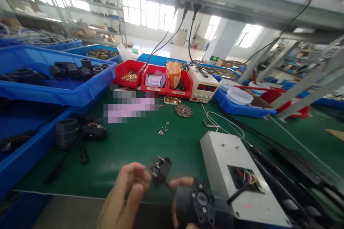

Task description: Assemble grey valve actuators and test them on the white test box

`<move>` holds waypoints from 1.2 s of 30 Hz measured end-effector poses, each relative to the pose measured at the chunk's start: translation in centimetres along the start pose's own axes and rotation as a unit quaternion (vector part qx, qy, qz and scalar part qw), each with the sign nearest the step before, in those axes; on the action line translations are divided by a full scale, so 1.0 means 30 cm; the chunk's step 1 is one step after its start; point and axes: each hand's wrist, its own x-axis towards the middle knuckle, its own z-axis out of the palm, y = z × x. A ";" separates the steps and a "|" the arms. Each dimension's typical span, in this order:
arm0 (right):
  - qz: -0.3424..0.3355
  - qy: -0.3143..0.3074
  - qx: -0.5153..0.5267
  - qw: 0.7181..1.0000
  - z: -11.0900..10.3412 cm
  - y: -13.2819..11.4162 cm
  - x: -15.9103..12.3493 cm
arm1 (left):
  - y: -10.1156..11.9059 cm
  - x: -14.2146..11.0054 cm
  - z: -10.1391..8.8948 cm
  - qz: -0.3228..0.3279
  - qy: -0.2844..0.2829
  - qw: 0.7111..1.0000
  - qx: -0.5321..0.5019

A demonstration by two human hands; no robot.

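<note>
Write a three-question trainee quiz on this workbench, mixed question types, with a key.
1. True or false: the left hand pinches a small black part with wires.
2. What does the right hand grip? A) a black cylindrical assembly B) a red bin C) a white bowl
3. Fill in: the white box lies on the ____ mat.

Key: 1 true. 2 A. 3 green.
</note>
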 end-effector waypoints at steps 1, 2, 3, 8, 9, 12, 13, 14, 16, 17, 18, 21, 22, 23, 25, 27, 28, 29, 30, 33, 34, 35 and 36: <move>-0.010 0.036 -0.001 0.999 -0.027 -0.001 -0.027 | -0.024 0.012 0.003 0.009 0.015 0.997 0.075; -0.021 0.072 0.000 0.997 -0.051 0.003 -0.052 | -0.048 0.026 0.010 0.008 0.021 0.993 0.113; -0.029 0.100 0.004 0.995 -0.070 0.010 -0.072 | -0.071 0.040 0.021 0.007 0.025 0.990 0.141; -0.053 0.087 0.030 0.994 -0.108 0.054 -0.091 | -0.103 0.080 0.130 0.026 0.032 0.983 0.180; -0.039 0.069 0.031 0.996 -0.104 0.050 -0.086 | -0.097 0.085 0.147 0.031 0.035 0.982 0.185; 0.040 0.057 0.033 0.997 -0.073 0.004 -0.074 | -0.073 0.103 0.161 0.031 0.025 0.983 0.181; 0.065 0.063 0.039 0.995 -0.060 -0.014 -0.073 | -0.065 0.110 0.155 0.026 0.013 0.985 0.168; 0.084 0.070 0.050 0.993 -0.047 -0.030 -0.073 | -0.056 0.115 0.146 0.022 0.002 0.989 0.148; 0.115 0.065 0.081 0.988 -0.025 -0.050 -0.076 | -0.036 0.124 0.125 0.017 -0.013 0.995 0.100; 0.128 0.052 0.096 0.986 -0.017 -0.053 -0.080 | -0.025 0.126 0.116 0.016 -0.018 0.997 0.070; 0.139 0.039 0.107 0.984 -0.010 -0.053 -0.083 | -0.013 0.128 0.109 0.015 -0.024 0.999 0.033; 0.164 0.022 0.118 0.979 0.010 -0.050 -0.090 | 0.023 0.133 0.097 0.006 -0.050 0.994 -0.098; 0.177 0.024 0.120 0.977 0.018 -0.051 -0.090 | 0.032 0.133 0.094 0.003 -0.058 0.989 -0.137; 0.190 0.028 0.124 0.973 0.027 -0.054 -0.088 | 0.039 0.132 0.091 0.003 -0.064 0.984 -0.165; 0.207 0.022 0.139 0.968 0.043 -0.064 -0.080 | 0.046 0.122 0.081 0.009 -0.073 0.979 -0.188; 0.209 0.014 0.151 0.966 0.057 -0.074 -0.069 | 0.046 0.103 0.067 0.025 -0.096 0.975 -0.197; 0.208 0.009 0.153 0.966 0.063 -0.077 -0.065 | 0.046 0.093 0.061 0.037 -0.107 0.974 -0.198; 0.208 0.003 0.156 0.966 0.068 -0.078 -0.063 | 0.045 0.083 0.057 0.047 -0.114 0.973 -0.197; 0.210 -0.002 0.160 0.964 0.073 -0.077 -0.062 | 0.045 0.076 0.054 0.049 -0.112 0.973 -0.194; 0.227 0.000 0.179 0.957 0.084 -0.069 -0.067 | 0.054 0.067 0.059 0.002 -0.061 0.979 -0.197; 0.233 0.002 0.181 0.955 0.087 -0.066 -0.069 | 0.059 0.067 0.062 -0.026 -0.048 0.977 -0.205; 0.235 0.003 0.179 0.955 0.091 -0.063 -0.071 | 0.065 0.068 0.065 -0.050 -0.042 0.975 -0.214; 0.233 0.002 0.174 0.957 0.094 -0.060 -0.072 | 0.070 0.068 0.067 -0.068 -0.043 0.972 -0.221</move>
